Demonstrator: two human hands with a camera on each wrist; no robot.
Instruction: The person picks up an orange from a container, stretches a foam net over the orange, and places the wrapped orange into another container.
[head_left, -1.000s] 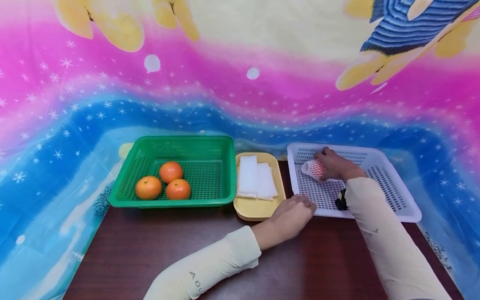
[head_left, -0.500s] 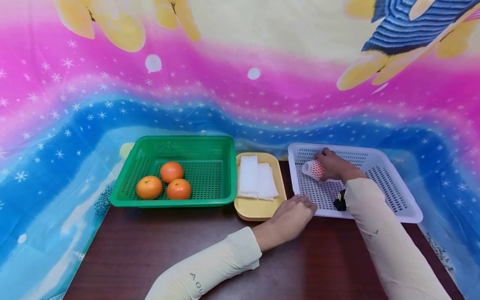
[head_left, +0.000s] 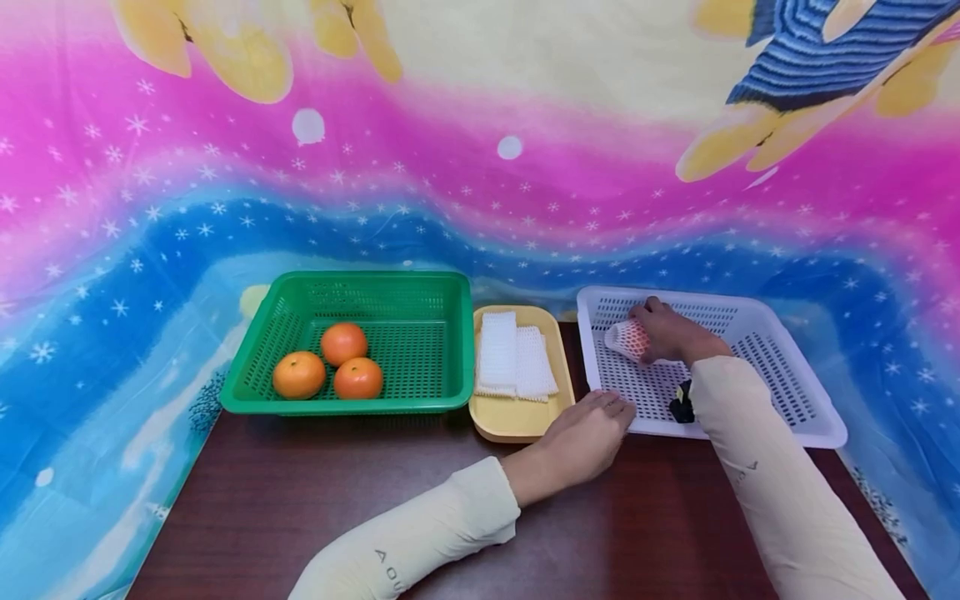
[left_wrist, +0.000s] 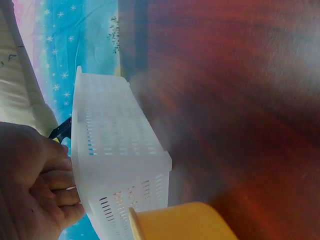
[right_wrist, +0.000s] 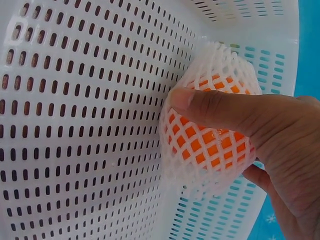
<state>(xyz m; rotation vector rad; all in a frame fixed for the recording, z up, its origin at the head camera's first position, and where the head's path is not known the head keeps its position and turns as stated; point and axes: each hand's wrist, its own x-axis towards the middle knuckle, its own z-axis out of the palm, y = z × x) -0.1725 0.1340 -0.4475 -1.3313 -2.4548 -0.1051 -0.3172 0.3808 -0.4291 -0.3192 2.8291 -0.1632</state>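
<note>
Inside the white basket (head_left: 780, 367), toward its left end, we see the right hand (head_left: 673, 332) grasping the netted orange (right_wrist: 200, 145), just as half a second ago (we find everything where it was). At the near rim, the left hand (head_left: 581, 440) touches the basket; we cannot tell whether it grips.

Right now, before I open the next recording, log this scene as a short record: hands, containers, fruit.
right hand: grips the net-wrapped fruit inside the white basket
left hand: curled fingers hold the white basket's near rim
green basket: three unwrapped orange fruits
yellow tray: white foam nets, lying flat
tray position: between the two baskets
</note>
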